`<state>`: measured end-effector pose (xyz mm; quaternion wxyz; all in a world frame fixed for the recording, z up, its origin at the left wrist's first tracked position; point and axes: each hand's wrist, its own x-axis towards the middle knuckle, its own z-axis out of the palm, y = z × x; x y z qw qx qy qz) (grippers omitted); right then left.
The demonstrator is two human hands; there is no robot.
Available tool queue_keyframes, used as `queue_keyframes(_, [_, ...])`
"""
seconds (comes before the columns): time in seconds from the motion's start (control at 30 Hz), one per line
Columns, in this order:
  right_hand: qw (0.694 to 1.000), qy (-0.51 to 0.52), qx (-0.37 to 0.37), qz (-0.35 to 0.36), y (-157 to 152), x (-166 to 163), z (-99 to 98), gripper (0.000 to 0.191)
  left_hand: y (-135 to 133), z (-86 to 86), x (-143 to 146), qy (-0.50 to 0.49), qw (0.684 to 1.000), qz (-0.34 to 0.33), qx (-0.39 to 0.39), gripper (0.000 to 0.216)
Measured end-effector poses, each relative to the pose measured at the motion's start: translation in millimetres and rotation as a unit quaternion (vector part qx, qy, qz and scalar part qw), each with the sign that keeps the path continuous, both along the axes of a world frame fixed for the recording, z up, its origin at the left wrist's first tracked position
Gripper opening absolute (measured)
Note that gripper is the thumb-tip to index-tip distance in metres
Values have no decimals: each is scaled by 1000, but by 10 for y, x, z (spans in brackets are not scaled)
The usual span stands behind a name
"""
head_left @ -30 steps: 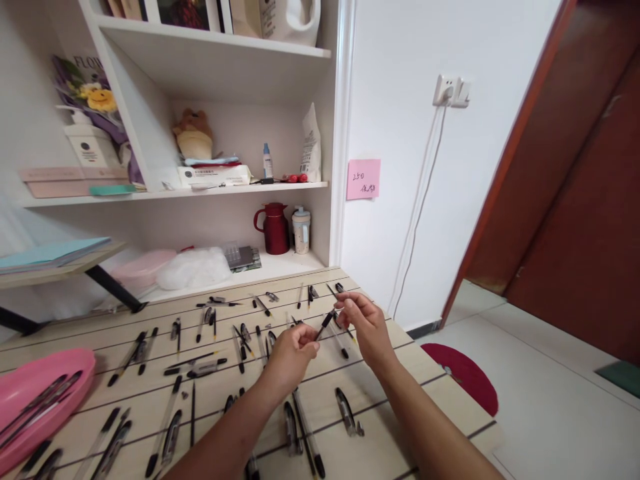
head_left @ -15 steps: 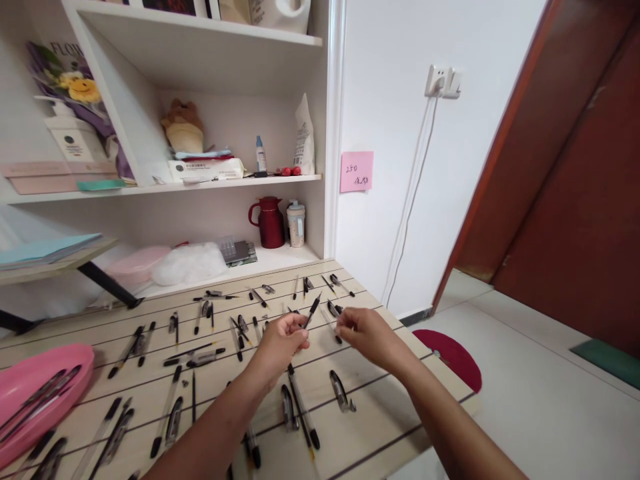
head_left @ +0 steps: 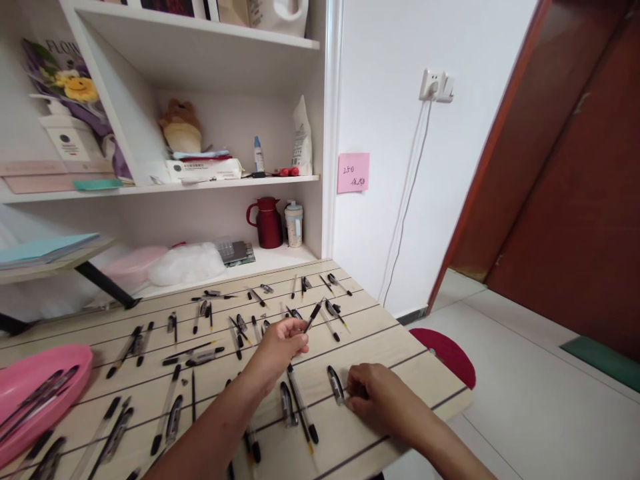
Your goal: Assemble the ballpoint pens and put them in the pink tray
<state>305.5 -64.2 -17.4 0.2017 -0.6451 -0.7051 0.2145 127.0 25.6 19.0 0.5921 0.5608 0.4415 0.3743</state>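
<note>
My left hand (head_left: 281,345) is closed on a pen (head_left: 313,316) with a black grip, which tilts up and to the right above the table. Its far end is hidden by the fingers. My right hand (head_left: 375,395) rests low over the table, fingers curled together right beside a clear and black pen cap (head_left: 335,385). Whatever lies between those fingertips is hidden. Below my left hand lie another cap (head_left: 287,403) and a pen barrel (head_left: 303,403) with a refill alongside.
Several pen barrels, caps and refills are spread over the striped table (head_left: 360,447). A pink tray (head_left: 75,373) holding pens stands at the left. White shelves (head_left: 200,190) with a red jug (head_left: 270,223) rise behind. A round red stool (head_left: 445,360) is off the right edge.
My right hand has moved down and toward me, from beside the left hand to the loose cap. It now covers the small piece by that cap. My left hand keeps its pen in place.
</note>
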Motion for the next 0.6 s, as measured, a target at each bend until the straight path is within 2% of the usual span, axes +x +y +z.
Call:
queue_keyframes(0.1, [999,47,15,-10,79,62,3,7,28,-20,-19,12,1000,-1,9,22])
queue_keyframes(0.2, [980,192,56,-9,296,123,72,9,68,-35,-21,15,1000,1,12,20])
queue_keyframes(0.3, [915,395,69,-51,616,127,246,18,119,-25,-3,10,1000,11,9,22])
queue_keyframes(0.43, [825,541,124,-111,1008,19,502,19,179,12,16,15,1000,8,17,22])
queue_keyframes(0.5, [795,581,133,-109,1135,-60,561,19,202,16,14,18,1000,5,21,21])
queue_keyframes(0.6, [771,615,132,-99,1228,-162,552,19,236,-13,-1,22,999,3,24,20])
